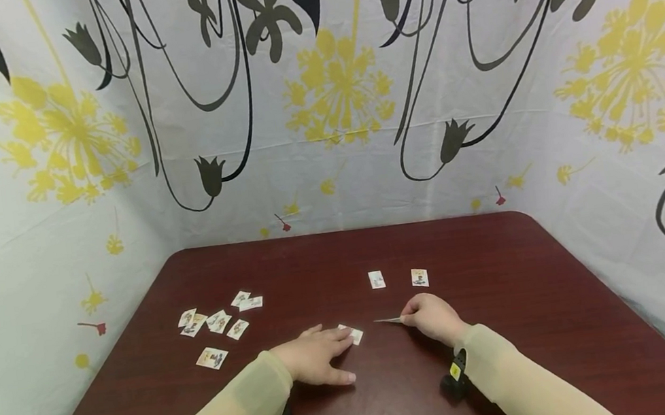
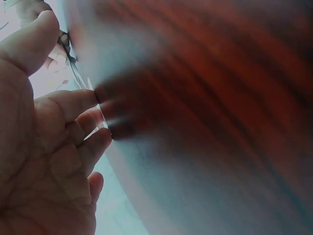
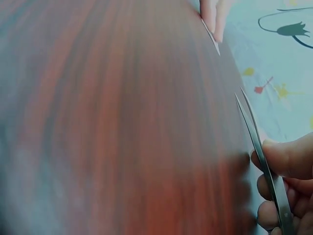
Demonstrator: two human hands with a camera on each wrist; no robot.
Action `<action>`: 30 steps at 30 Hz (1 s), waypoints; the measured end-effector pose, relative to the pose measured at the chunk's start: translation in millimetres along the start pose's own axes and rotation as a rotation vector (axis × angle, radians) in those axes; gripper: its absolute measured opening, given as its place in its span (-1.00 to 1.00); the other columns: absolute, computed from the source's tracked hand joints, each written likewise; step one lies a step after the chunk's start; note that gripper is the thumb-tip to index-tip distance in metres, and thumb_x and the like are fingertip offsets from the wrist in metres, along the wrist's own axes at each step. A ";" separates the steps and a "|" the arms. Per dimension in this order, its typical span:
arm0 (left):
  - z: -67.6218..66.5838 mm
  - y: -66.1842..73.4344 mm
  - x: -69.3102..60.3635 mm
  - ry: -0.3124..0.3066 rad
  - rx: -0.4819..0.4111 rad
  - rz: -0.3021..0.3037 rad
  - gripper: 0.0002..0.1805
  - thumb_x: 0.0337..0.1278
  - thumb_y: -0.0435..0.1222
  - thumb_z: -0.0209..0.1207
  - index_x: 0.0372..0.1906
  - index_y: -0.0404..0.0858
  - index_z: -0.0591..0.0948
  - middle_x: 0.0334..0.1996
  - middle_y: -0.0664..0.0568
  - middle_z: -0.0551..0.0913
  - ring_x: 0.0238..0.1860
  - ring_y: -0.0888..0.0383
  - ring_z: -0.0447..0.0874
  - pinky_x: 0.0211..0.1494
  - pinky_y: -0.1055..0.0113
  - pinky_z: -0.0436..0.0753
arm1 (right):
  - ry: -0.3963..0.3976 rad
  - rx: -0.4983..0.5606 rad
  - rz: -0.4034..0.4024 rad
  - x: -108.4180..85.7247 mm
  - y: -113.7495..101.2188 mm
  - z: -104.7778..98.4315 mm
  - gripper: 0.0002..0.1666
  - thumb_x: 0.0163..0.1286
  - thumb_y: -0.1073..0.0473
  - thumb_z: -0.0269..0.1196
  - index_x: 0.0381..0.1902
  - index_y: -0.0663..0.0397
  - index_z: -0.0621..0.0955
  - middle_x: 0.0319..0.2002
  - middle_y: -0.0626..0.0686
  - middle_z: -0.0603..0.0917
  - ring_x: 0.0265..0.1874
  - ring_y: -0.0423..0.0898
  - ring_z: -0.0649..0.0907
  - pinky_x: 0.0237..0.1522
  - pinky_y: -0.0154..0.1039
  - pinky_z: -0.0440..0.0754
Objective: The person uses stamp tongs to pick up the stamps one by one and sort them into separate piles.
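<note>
My left hand (image 1: 314, 356) lies low over the table with its fingers stretched out. Its fingertips rest on a small white picture card (image 1: 357, 335), covering part of it. In the left wrist view, the fingertips of that hand (image 2: 44, 147) touch the card's thin edge. Slender metal tweezers (image 3: 257, 147) are pinched between the thumb and fingers of my right hand (image 1: 434, 318). Their tips are slightly apart with nothing between them, and point toward the card from its right. A gap separates the tweezers (image 1: 388, 321) from the card in the head view.
Two picture cards, one (image 1: 376, 280) left of the other (image 1: 419, 278), lie beyond my right hand. Several more cards (image 1: 219, 322) are scattered on the left, some overlapping, with a single card (image 1: 211, 358) nearer me. Patterned cloth (image 1: 343, 192) hangs around the dark red table (image 1: 499, 264).
</note>
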State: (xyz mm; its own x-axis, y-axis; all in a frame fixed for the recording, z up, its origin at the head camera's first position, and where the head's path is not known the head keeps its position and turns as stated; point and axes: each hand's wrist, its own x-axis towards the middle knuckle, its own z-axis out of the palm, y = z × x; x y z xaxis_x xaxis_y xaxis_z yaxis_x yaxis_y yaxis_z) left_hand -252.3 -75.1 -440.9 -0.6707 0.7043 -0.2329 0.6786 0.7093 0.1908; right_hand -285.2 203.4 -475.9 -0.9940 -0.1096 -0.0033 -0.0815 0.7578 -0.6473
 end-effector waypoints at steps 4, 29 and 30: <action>0.3 -1.0 3.1 -0.001 -0.011 0.001 -0.15 0.16 0.28 0.07 0.44 -0.12 0.30 0.47 0.09 0.18 0.46 0.14 0.10 0.48 0.03 0.02 | 0.000 -0.016 -0.018 -0.2 -5.4 3.4 -0.84 0.19 0.18 0.36 -0.58 -0.11 0.70 -0.48 -0.17 0.62 -0.52 -0.19 0.49 -0.40 -0.23 0.47; 1.0 -4.0 7.3 0.008 -0.058 0.003 -0.16 0.15 0.26 0.10 0.43 -0.12 0.32 0.45 0.10 0.20 0.45 0.13 0.12 0.48 0.08 0.04 | -0.049 0.025 0.008 1.1 -22.7 14.1 -0.83 0.18 0.18 0.36 -0.60 -0.06 0.68 -0.51 -0.15 0.61 -0.51 -0.15 0.49 -0.43 -0.23 0.44; 0.8 -4.0 7.3 0.008 -0.058 0.003 -0.16 0.16 0.26 0.10 0.43 -0.12 0.32 0.45 0.10 0.20 0.45 0.12 0.12 0.48 0.08 0.04 | -0.048 0.024 0.010 0.7 -22.8 14.3 -0.83 0.18 0.18 0.36 -0.60 -0.05 0.68 -0.51 -0.14 0.61 -0.51 -0.15 0.49 -0.43 -0.24 0.43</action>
State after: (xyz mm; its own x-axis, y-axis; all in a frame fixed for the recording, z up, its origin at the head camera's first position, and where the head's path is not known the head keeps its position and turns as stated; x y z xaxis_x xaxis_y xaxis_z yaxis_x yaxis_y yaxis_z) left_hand -259.7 -72.8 -444.2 -0.6713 0.7062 -0.2250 0.6621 0.7079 0.2461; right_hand -282.9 176.8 -472.0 -0.9899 -0.1339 -0.0460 -0.0696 0.7432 -0.6654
